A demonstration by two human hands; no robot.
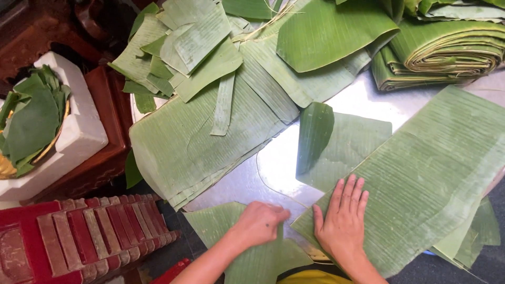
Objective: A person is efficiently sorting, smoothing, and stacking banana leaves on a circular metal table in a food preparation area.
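My right hand point(343, 223) lies flat, fingers apart, on the near left end of a long banana leaf sheet point(426, 173) that runs diagonally to the upper right. My left hand point(259, 223) is curled into a loose fist resting on a smaller leaf piece point(247, 260) at the table's near edge. What, if anything, the fist holds is hidden. Just beyond the hands lies another leaf piece point(347, 144) with its left flap folded up.
A stack of cut leaf sheets point(194, 147) covers the shiny metal table point(279, 163) at left, with trimmings point(173, 52) behind. Folded leaf bundles point(447, 55) sit at the far right. A white foam box with leaf scraps point(37, 121) and a red wooden stool point(79, 236) stand left.
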